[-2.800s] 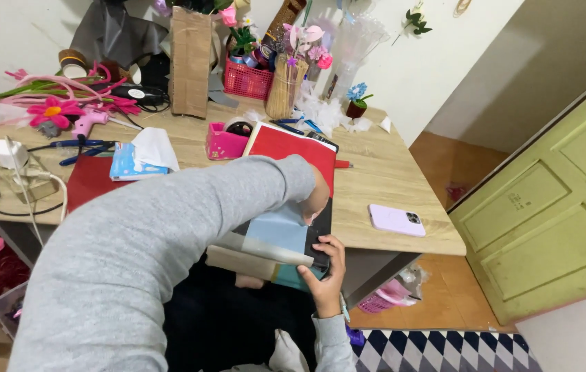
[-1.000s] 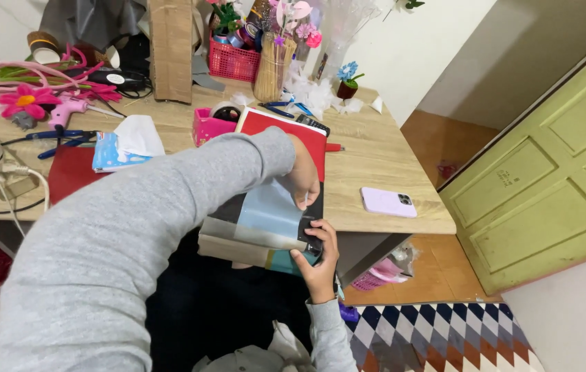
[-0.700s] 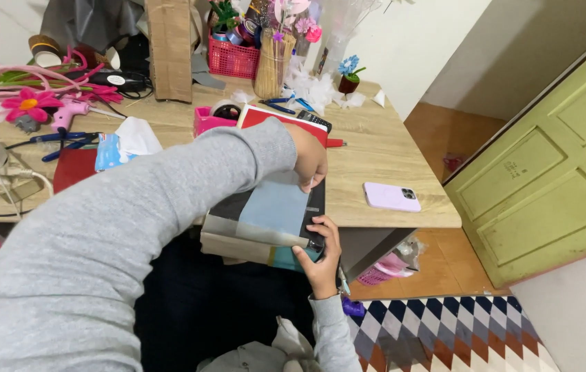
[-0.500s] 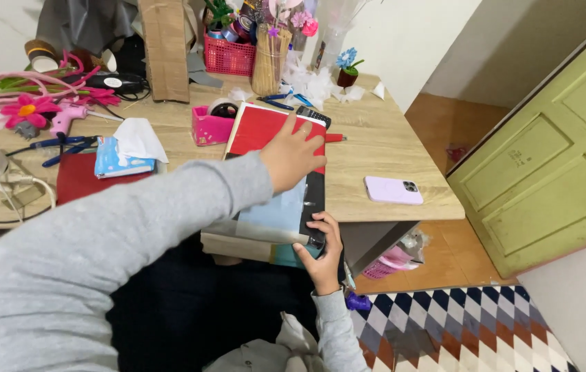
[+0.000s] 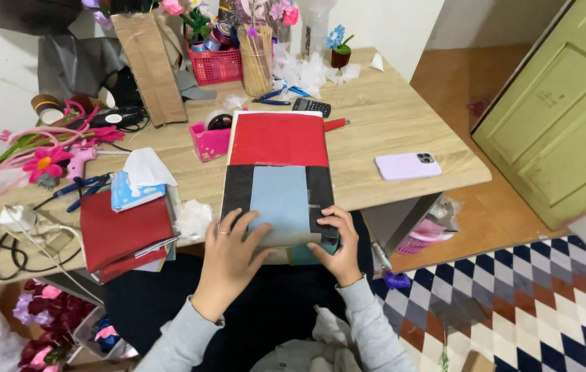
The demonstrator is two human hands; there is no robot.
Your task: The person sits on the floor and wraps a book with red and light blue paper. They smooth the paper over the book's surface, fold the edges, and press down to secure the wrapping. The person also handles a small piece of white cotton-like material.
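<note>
1. A stack of paper sheets (image 5: 280, 180) lies at the desk's (image 5: 389, 124) near edge: a red sheet (image 5: 278, 139) at the far end, a black sheet (image 5: 238, 189) nearer, and a light blue sheet (image 5: 279, 203) on top.
2. The stack's long axis runs from 6 to 12 o'clock, straight away from the person, with its near end overhanging the desk edge.
3. The stack lies at 12 o'clock from both hands; both touch its near end, about equally close.
4. The left hand (image 5: 231, 258) rests flat, fingers spread and pointing to 1 o'clock, on the blue sheet's near left corner.
5. The right hand (image 5: 337, 244) is closed around the near right corner, thumb on top, fingers beneath.
6. The hands are apart, one at each near corner.
7. At 3 o'clock from the stack lies a lilac phone (image 5: 408, 166); at 9 o'clock a tissue pack (image 5: 134, 186) and a red folder (image 5: 124, 234).
</note>
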